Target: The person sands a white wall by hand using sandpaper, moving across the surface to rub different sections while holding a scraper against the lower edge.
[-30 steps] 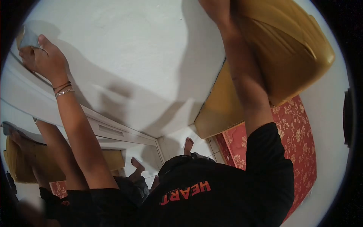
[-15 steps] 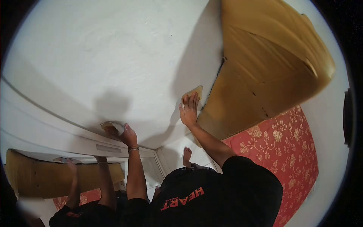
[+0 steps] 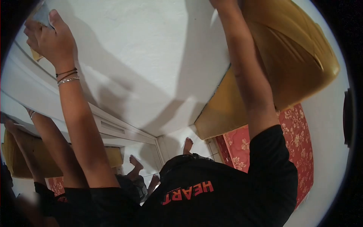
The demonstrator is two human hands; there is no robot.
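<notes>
My left hand [image 3: 55,43] is raised at the upper left, close to the white frame of a mirrored panel. Its fingers are curled over a thin folded sheet [image 3: 41,17], grey-blue on one face and yellow-brown at a corner; the picture's edge cuts it off. Cords and a chain bracelet [image 3: 69,80] circle that wrist. At the top edge, only the back part of my right hand [image 3: 224,3] shows beside the white wall [image 3: 151,49]; its fingers and whatever they hold are out of view.
A mustard-yellow padded piece [image 3: 298,56] leans along the right side. Below it lies a red floral-patterned surface [image 3: 298,151]. At left, a mirrored panel with a white frame [image 3: 113,126] reflects my arms. My bare foot [image 3: 188,145] stands on white floor tiles [image 3: 172,145].
Both hands have swept upward from low on the wall, the left one also leftward with its folded sheet. The right hand, earlier pressing a yellowish piece to the wall, has mostly left the picture.
</notes>
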